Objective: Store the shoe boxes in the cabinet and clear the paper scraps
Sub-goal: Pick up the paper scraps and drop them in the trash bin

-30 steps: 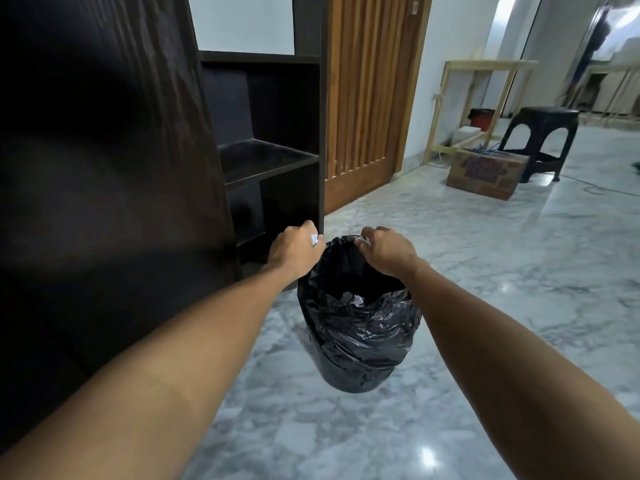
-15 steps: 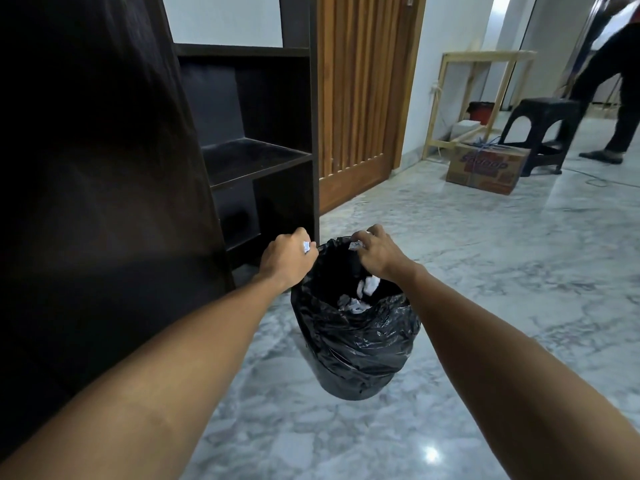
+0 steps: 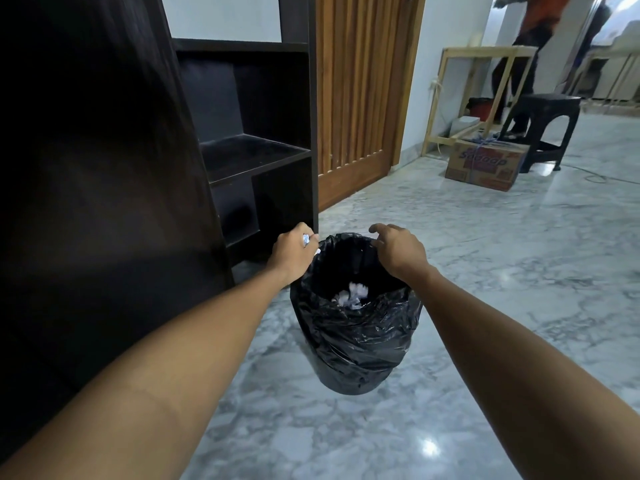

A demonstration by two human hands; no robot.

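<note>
Paper scraps (image 3: 64,239) pinched in your left hand (image 3: 292,252): release them over the bin (image 3: 353,317); right hand (image 3: 398,249) fingers spread.

Looks like a home interior: marble floor (image 3: 485,271), slatted wooden door (image 3: 360,98), dark shelving cabinet (image 3: 249,150) (shelves bare), plastic stool (image 3: 543,126).
</note>
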